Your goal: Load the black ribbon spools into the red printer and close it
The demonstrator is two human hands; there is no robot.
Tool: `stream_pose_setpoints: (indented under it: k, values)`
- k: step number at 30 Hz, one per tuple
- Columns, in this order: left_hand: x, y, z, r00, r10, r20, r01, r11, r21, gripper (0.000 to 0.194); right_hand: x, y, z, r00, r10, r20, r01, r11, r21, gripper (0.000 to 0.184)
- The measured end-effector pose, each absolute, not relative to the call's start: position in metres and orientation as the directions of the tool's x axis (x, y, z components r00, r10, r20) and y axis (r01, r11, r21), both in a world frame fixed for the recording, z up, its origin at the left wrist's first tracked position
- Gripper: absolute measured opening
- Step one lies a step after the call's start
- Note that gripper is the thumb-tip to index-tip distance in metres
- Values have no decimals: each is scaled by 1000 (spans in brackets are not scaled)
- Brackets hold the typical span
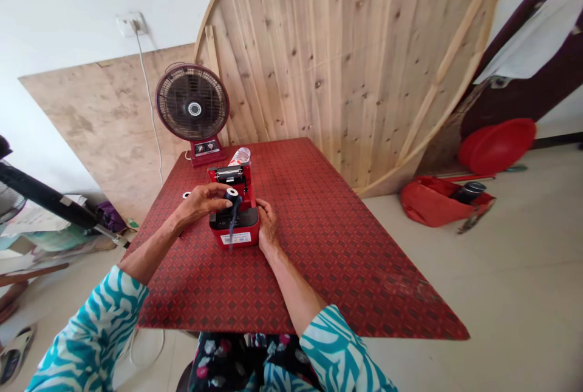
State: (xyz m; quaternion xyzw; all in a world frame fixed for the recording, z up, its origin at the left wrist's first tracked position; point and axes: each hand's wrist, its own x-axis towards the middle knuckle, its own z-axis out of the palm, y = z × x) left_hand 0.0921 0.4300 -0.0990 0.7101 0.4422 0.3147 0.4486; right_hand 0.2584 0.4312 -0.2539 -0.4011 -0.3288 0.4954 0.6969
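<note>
A small red printer (234,238) sits on the patterned red table (328,246), its lid raised at the back and a white sticker on its near side. My left hand (204,202) pinches a roll of dark ribbon (232,194) with a white core, above the printer's open body. A loose strip of the ribbon hangs down over the printer's near edge. My right hand (268,224) rests against the right side of the printer, fingers wrapped round its edge. Part of the printer's inside is hidden by the left hand and the roll.
Behind the printer lies a clear plastic bottle (240,156). A dark red fan (194,107) stands at the table's back left corner. A small white ring (186,195) lies left of the printer. A large round wooden board (319,52) leans on the wall behind.
</note>
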Motion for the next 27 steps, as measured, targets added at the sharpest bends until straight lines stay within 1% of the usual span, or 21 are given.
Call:
stream_pose_setpoints:
  k: [2,4,6,8,9,11,13,17,20,22,23,24,26,27]
  values:
    - [102,436,-100,410,910,61,539,-296,789,42,258,431,-253,297,953,68,-422,194,-886,33]
    - [110,441,-100,388,920,54,730,-343,592,34,258,430,-251,298,952,64,-417,190,-889,34]
    - [117,443,-100,363,931,33,860,-349,372,32,258,430,-249,296,954,53,-411,177,-894,35]
    - [123,444,-100,351,936,-15,922,-342,181,34,258,429,-248,293,955,47,-401,167,-900,36]
    - [125,445,-100,349,936,-44,933,-343,107,35,259,429,-248,293,955,47,-396,165,-903,36]
    - [129,448,-102,345,933,-103,938,-347,0,36,258,429,-248,294,955,49,-392,167,-905,36]
    - [132,453,-104,356,922,-155,928,-368,-55,37,258,429,-249,296,954,52,-399,173,-901,35]
    - [139,470,-108,399,884,-243,902,-426,-67,28,257,431,-252,298,952,75,-401,196,-895,33]
    - [139,483,-109,433,853,-291,887,-461,-34,19,258,432,-255,308,947,88,-391,210,-896,32]
    - [135,486,-108,477,825,-303,870,-493,27,17,258,432,-256,311,946,93,-387,215,-897,32]
    - [131,484,-108,508,815,-278,859,-505,87,18,258,432,-257,310,946,95,-386,217,-897,32]
    - [126,481,-107,537,814,-219,843,-512,166,20,258,432,-257,309,946,97,-387,218,-896,33]
    - [114,466,-106,546,837,-29,795,-506,335,29,258,431,-257,308,947,94,-392,217,-894,33]
    - [107,455,-105,515,854,76,767,-499,404,33,258,431,-257,308,947,91,-396,215,-893,34]
